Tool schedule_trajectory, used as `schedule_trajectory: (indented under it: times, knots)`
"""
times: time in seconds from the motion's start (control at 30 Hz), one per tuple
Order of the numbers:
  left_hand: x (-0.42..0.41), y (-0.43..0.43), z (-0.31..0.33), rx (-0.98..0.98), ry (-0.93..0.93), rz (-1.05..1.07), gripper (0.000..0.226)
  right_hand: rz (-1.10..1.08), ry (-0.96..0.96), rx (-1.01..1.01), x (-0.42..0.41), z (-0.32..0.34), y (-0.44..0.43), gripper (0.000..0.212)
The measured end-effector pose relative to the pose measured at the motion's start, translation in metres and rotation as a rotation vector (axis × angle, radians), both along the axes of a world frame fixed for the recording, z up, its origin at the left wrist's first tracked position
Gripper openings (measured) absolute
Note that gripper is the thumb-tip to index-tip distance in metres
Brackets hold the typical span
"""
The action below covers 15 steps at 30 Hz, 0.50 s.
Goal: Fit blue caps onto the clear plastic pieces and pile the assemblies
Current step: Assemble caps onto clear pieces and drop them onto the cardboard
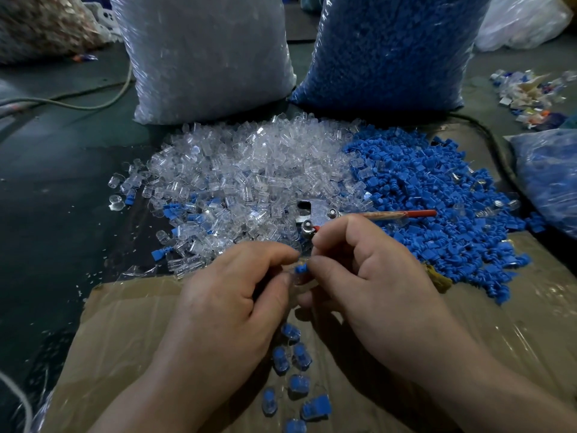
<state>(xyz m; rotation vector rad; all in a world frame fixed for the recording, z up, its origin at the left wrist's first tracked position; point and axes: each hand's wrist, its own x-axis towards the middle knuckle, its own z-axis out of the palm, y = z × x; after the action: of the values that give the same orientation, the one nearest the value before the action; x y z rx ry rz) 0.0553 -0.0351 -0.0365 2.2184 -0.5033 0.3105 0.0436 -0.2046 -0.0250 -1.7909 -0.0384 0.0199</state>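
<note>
Clear pieces are heaped beyond the grip, to its left. The left hand and right hand meet fingertip to fingertip, both pinching one cap. Anything under the cap is blurred. Assemblies lie just below the grip on cardboard. Blue caps are heaped beyond it, to the right.

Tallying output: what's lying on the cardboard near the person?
About seven capped assemblies lie scattered on the cardboard between the wrists. The left hand and right hand pinch a blue cap above it; anything beneath them is hidden.
</note>
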Motion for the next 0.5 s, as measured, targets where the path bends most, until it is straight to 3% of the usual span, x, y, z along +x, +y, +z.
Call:
schedule_trajectory:
  times: [0.17,0.3,0.5]
  knots:
    - [-0.0003,-0.0005,-0.0013,-0.051,0.028,-0.004,0.016,-0.061,-0.089,-0.018,0.0005,0.0001,-0.0017,0.020]
    - [0.0000,0.0004,-0.0005,-0.048,0.013,-0.038,0.017,-0.043,-0.192,-0.277,-0.0010,0.0028,-0.0028,0.011]
    - [0.0038,0.0012,-0.0005,-0.022,-0.085,-0.150,0.016,-0.007,-0.178,-0.319,-0.0003,0.0081,-0.0066,0.010]
